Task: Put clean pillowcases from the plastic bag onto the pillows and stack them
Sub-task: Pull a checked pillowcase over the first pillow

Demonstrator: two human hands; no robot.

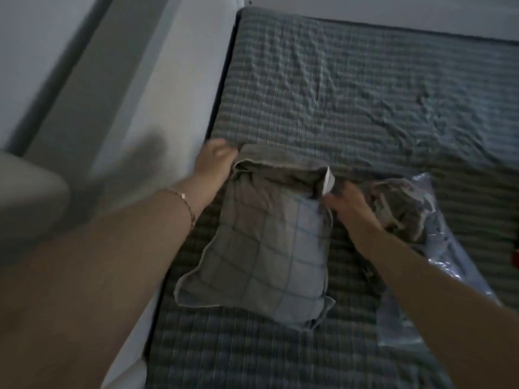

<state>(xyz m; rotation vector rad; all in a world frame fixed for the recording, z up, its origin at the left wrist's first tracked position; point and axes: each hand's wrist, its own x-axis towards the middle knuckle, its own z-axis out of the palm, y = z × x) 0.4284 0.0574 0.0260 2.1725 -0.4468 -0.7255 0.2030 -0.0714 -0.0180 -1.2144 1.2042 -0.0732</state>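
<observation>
A small pillow in a grey checked pillowcase (258, 254) lies on the bed, its open end pointing away from me. My left hand (214, 161) grips the far left corner of the case's opening. At the right edge of the opening my right hand (346, 202) pinches the fabric, just below a white label (328, 181). To the right lies a clear plastic bag (438, 248) with more grey folded fabric (398, 209) inside it, partly hidden behind my right forearm.
The bed carries a wrinkled grey-green striped cover (365, 94). A white bed frame or wall ledge (168, 108) runs along the left side. A pale rounded object (28, 197) sits at the far left. Something small and red (516, 258) shows at the right edge.
</observation>
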